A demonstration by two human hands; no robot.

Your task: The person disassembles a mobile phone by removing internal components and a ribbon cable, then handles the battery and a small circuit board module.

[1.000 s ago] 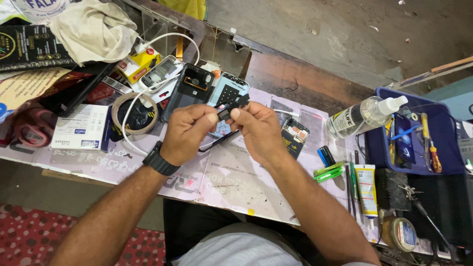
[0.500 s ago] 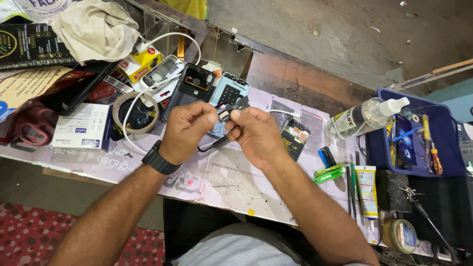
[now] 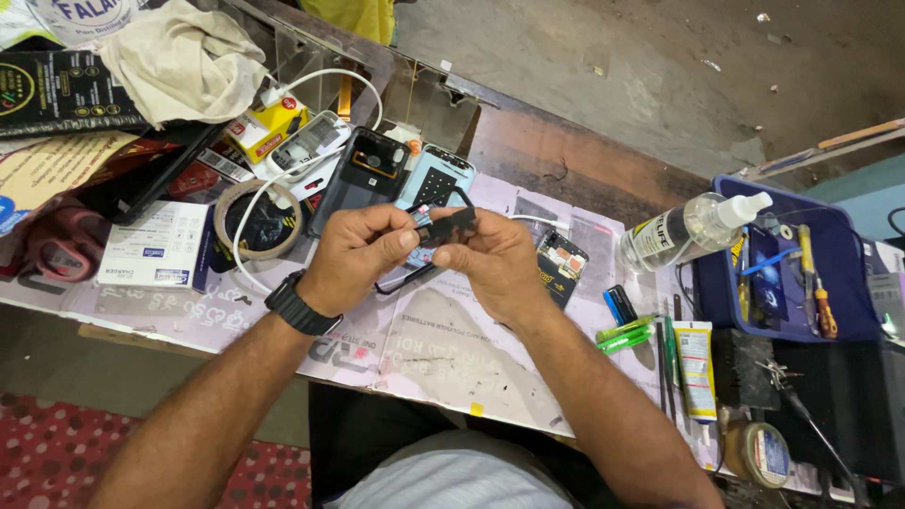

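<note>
Both my hands meet over the middle of the workbench. My left hand (image 3: pixel 353 254), with a black watch on its wrist, and my right hand (image 3: pixel 495 264) pinch the two ends of a small black phone part (image 3: pixel 451 226) and hold it just above the table. Directly behind the part lie a dark phone back cover (image 3: pixel 363 179) and a light blue phone panel (image 3: pixel 429 181). A thin black frame piece (image 3: pixel 407 276) sticks out under my left hand.
A tape roll (image 3: pixel 255 219) and white cable lie to the left, beside a white box (image 3: pixel 156 247). To the right are a small phone board (image 3: pixel 558 267), a clear pump bottle (image 3: pixel 688 229), green pens, a glue tube, and a blue tray (image 3: pixel 853 325) with screwdrivers.
My hands stayed together over the same spot. The small black part has been turned between my fingers and now shows more of its flat side.
</note>
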